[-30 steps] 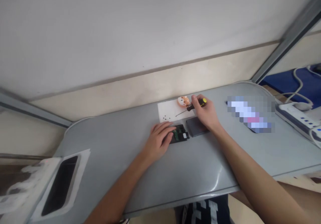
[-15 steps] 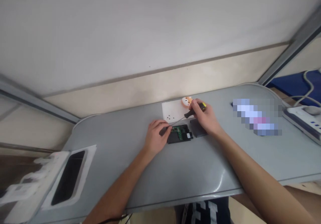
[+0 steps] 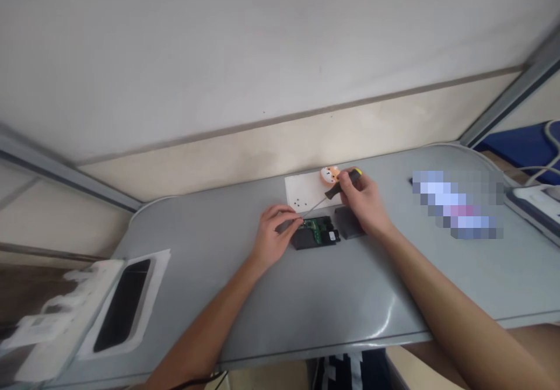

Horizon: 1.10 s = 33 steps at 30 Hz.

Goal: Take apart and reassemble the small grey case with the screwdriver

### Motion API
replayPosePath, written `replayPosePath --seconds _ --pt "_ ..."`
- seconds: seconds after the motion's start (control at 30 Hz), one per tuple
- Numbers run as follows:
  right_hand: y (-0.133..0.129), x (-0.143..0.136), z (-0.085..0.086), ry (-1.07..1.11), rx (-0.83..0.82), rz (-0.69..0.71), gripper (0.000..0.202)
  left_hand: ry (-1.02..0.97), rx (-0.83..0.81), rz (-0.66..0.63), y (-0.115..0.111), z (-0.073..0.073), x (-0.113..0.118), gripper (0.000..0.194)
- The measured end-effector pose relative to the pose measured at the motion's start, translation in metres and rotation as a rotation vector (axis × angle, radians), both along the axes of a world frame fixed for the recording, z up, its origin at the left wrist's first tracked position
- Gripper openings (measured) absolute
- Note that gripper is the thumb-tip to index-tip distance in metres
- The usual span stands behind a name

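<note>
- As the view looks down over a grey table (image 3: 306, 302), a white power strip (image 3: 65, 331) with plugs in it sits at the far left
- Just beside it, a dark phone (image 3: 122, 305) lies flat on a white sheet (image 3: 155, 279)
- Nearer the middle, the left hand (image 3: 275, 235) has its thumb and fingertips drawn together at the upper left corner of an open black device (image 3: 317, 235); whether they pinch anything there, I cannot tell
- The device lies flat on the table, immediately to the right of the left hand, with a green circuit board showing
- Behind the device, a few tiny dark screws (image 3: 298, 202) lie on a white card (image 3: 306, 186), and an orange and white animal figure (image 3: 328, 174) sits at the card's back right
- A screwdriver (image 3: 335, 191) with a black and yellow handle slants down leftward, its tip by the left fingertips at the device's corner
- Right of the device is a dark flat piece (image 3: 347, 224), partly under the right hand (image 3: 365, 203), which pinches the screwdriver's handle between thumb and fingers
- Well apart to the right lies a pixelated object (image 3: 455, 203), and at the far right edge another power strip (image 3: 534, 203)
</note>
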State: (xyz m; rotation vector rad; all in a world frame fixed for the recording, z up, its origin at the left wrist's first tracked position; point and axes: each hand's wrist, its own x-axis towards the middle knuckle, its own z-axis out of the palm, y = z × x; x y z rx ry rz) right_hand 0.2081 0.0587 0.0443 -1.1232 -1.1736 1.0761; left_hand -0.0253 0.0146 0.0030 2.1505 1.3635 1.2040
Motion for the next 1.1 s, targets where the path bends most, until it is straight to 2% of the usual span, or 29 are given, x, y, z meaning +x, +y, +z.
replayPosePath --seconds 0.17,0.37,0.67,1.1 --pt "-0.002 -0.002 0.000 -0.096 0.140 -0.027 0.042 0.096 -0.041 0.062 -0.001 0.004 -0.002 0.014" --pt "-0.005 -0.003 -0.011 -0.237 0.134 0.032 0.031 0.179 -0.070 0.141 0.001 0.016 -0.013 0.020" --pt "-0.006 -0.003 -0.011 -0.270 0.126 0.056 0.030 0.254 -0.052 -0.021 -0.006 0.013 -0.004 0.019" --pt "-0.006 -0.004 -0.012 -0.262 0.106 0.064 0.032 0.267 -0.077 -0.057 -0.002 0.012 -0.005 0.026"
